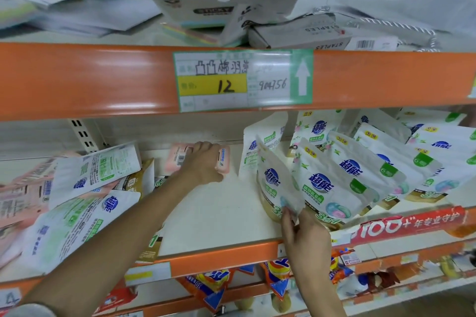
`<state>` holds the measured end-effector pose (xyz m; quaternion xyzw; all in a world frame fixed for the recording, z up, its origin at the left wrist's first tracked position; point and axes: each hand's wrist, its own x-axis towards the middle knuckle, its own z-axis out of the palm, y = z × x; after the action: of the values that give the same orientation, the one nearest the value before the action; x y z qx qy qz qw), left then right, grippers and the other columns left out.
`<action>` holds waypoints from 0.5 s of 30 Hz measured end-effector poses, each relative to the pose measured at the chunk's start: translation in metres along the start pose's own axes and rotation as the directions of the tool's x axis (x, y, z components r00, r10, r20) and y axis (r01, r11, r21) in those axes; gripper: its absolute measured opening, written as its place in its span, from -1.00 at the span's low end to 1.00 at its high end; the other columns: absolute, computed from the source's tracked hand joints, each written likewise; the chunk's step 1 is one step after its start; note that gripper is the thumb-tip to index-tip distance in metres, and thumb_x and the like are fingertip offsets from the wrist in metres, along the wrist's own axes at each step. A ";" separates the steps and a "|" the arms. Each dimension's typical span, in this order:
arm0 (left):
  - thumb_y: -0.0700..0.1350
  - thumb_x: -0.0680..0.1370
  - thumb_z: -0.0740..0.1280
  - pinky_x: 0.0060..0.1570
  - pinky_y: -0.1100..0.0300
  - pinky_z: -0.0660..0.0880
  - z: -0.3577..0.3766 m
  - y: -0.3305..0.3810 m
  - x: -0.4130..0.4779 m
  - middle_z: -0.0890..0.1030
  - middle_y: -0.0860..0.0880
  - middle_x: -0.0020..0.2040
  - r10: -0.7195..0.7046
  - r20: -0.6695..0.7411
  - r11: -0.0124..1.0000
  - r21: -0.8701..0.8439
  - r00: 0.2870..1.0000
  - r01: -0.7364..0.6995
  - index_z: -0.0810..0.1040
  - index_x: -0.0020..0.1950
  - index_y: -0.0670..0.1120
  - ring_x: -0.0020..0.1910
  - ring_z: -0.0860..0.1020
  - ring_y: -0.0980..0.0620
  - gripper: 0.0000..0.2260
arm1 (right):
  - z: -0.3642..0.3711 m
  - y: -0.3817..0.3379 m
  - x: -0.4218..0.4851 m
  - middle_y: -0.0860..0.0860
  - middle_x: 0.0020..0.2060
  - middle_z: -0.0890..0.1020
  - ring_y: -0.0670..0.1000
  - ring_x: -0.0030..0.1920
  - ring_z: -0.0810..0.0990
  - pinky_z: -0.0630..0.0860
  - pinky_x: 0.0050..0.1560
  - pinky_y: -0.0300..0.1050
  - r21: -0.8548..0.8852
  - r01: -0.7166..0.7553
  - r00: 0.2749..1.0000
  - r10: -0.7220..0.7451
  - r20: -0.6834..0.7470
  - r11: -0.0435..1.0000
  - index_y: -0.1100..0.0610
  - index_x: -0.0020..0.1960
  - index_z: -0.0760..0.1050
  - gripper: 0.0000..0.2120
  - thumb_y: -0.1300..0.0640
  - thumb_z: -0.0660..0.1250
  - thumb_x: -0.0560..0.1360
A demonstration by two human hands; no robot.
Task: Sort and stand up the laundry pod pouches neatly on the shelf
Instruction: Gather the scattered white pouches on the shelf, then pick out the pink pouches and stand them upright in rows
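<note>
A pink pouch [177, 159] lies flat at the back of the middle shelf [219, 213], and my left hand [203, 165] rests on it with fingers closed over its top. Right of the gap, several white-and-green pouches [347, 170] stand leaning in a row. My right hand [301, 229] pinches the lower corner of the frontmost white pouch [275, 183], which tilts to the left. On the left, a heap of white pouches [74, 219] and pink pouches [18, 195] lies flat and jumbled.
An orange shelf edge with a price label [242, 80] runs overhead, above it a pile of stationery packs [226, 8]. The shelf below holds orange and blue bags [213, 283]. A red promotional strip [409, 224] fronts the right part of the shelf.
</note>
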<state>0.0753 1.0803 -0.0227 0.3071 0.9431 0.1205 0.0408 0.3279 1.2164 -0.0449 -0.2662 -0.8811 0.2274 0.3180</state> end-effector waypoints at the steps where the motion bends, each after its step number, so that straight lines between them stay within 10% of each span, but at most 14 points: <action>1: 0.10 0.30 0.50 0.36 0.02 0.23 -0.004 -0.008 0.002 0.40 -0.05 0.28 -0.031 0.050 0.998 0.054 0.998 0.028 0.33 0.38 -0.01 0.38 0.26 -0.15 -0.29 | 0.000 0.001 0.000 0.03 -0.55 0.48 0.02 -0.60 0.46 0.16 -0.59 -0.35 0.003 -0.012 1.000 0.012 -0.003 1.000 0.18 -0.29 0.41 -0.73 0.08 0.39 0.50; 7: 0.30 0.33 0.45 0.01 0.18 0.43 -0.022 -0.032 0.011 0.55 0.01 0.20 -0.081 0.220 0.995 0.080 0.972 0.065 0.38 0.38 0.06 0.14 0.53 -0.03 -0.30 | 0.000 0.004 -0.004 -0.01 -0.54 0.48 -0.02 -0.57 0.47 0.33 -0.58 -0.18 0.033 -0.072 0.995 0.069 0.072 0.997 0.11 -0.19 0.44 -0.75 -0.04 0.30 0.54; 11: 0.06 0.51 0.28 -0.22 0.16 0.43 -0.024 -0.028 0.010 0.55 -0.07 -0.05 0.022 0.125 0.960 0.275 0.992 -0.056 0.42 0.27 -0.03 -0.14 0.50 -0.06 -0.63 | -0.007 0.002 -0.008 -0.04 -0.31 0.56 -0.15 -0.44 0.52 0.36 -0.48 -0.31 0.105 -0.126 0.988 0.115 0.102 0.986 0.08 0.04 0.46 -0.83 0.02 0.32 0.53; 15: -0.10 0.55 0.21 -0.14 0.11 0.47 -0.029 -0.042 0.012 0.63 -0.15 -0.02 0.031 -0.064 0.998 0.058 0.997 -0.027 0.54 0.06 -0.08 -0.03 0.57 -0.18 -0.83 | -0.016 -0.002 -0.023 0.00 -0.01 0.48 -0.10 -0.22 0.50 0.38 -0.34 -0.39 0.209 -0.186 0.982 0.185 0.025 0.960 0.15 0.16 0.41 -0.67 0.14 0.42 0.46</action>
<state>0.0367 1.0486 -0.0050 0.3178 0.9424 0.1041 -0.0005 0.3533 1.2044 -0.0434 -0.3119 -0.8240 0.3491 0.3192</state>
